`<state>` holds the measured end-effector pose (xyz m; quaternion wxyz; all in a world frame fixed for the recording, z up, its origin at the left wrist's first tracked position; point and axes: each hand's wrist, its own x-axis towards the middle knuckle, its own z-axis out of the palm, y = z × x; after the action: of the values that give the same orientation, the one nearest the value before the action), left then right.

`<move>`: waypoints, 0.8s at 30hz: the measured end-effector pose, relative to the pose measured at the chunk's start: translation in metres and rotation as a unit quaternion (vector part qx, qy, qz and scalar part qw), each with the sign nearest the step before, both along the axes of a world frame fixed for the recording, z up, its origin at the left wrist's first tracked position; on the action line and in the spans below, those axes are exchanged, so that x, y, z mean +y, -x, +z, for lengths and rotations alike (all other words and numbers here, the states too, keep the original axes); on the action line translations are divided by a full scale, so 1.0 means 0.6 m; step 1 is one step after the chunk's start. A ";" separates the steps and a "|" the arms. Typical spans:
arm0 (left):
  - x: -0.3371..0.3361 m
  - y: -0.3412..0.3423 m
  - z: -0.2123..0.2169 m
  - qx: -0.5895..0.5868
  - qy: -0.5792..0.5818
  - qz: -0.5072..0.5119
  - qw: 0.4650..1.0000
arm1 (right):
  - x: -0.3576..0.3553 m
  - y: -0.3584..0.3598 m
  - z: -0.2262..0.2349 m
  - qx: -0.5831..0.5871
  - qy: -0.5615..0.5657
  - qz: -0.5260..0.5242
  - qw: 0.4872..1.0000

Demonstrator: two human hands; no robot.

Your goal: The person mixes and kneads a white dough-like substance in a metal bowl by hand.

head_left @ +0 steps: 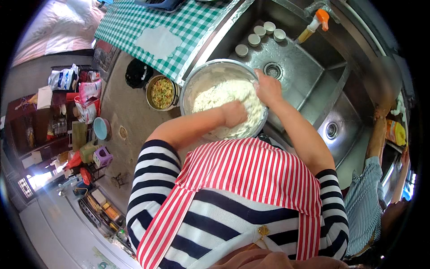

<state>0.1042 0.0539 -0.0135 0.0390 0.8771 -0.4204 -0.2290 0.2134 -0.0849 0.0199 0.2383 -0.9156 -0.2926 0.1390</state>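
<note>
White dough [228,105] fills a metal bowl [197,80] at the steel sink's [309,85] edge. Left hand [234,113], fingers curled shut, presses into it; right hand [268,87] grips the bowl's rim. Four white cups [260,34] and an orange-capped spray bottle [313,24] occupy the sink. Green checked cloth [188,27] covers the adjoining counter; a pot of chopped filling [162,93] stands on the floor.

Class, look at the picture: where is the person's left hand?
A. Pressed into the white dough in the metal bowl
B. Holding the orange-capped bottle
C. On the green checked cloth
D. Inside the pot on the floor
A: the left hand is sunk into the white dough inside the metal bowl.
</note>
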 end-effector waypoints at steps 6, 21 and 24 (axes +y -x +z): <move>0.089 -0.058 0.041 0.043 -0.070 0.344 0.935 | -0.016 -0.015 -0.010 0.007 0.010 -0.020 1.000; 0.030 -0.037 -0.010 -0.080 0.090 0.491 0.863 | 0.013 -0.061 -0.033 -0.027 -0.026 0.042 0.998; 0.090 -0.053 0.036 -0.066 -0.032 0.407 0.910 | 0.019 -0.063 -0.005 -0.024 -0.008 0.057 0.998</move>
<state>0.1363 0.1079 0.0084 0.0726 0.9861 -0.0207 -0.1479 0.2510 -0.0735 0.0167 0.2299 -0.8986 -0.3511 0.1276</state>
